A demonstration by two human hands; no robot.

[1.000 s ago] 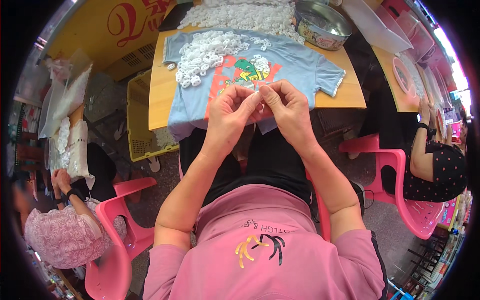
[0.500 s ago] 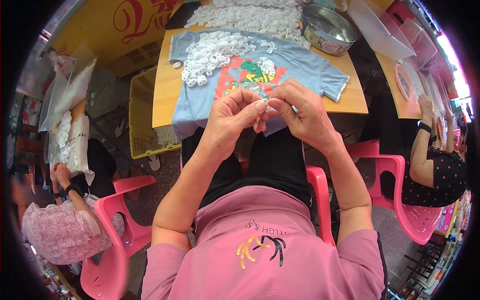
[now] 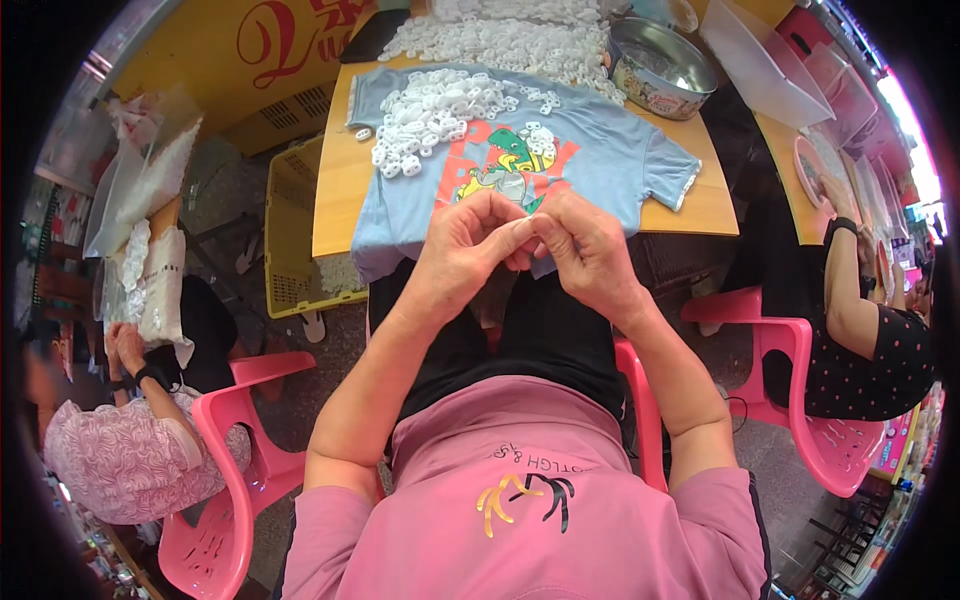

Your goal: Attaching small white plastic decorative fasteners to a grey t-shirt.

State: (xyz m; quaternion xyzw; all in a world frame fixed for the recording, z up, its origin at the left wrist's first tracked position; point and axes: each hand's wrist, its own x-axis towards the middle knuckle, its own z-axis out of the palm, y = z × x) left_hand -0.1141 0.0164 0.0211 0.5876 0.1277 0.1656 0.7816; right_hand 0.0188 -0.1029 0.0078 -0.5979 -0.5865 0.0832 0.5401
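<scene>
My left hand (image 3: 465,248) and my right hand (image 3: 588,250) meet fingertip to fingertip above my lap, just off the near table edge. Both are closed in a pinch. Something tiny and pale shows between the fingertips, mostly covered, so I cannot make out what it is. Beyond my hands a light blue T-shirt (image 3: 600,160) with a printed dinosaur lies over the table. On it rests a heap of small white plastic pieces (image 3: 430,108) with holes in them. A smaller cluster of white pieces (image 3: 541,138) sits on the print.
More white pieces (image 3: 500,42) cover the far side of the wooden table (image 3: 335,205). A round tin (image 3: 662,95) stands at the far right. A yellow crate (image 3: 285,240) is on the floor at left. Two people work on either side, near pink chairs (image 3: 215,480).
My right hand has drawn inward and its fingers now press closer against the left hand's. The person on the right has moved a hand toward a pink-rimmed basket. The view has shifted slightly.
</scene>
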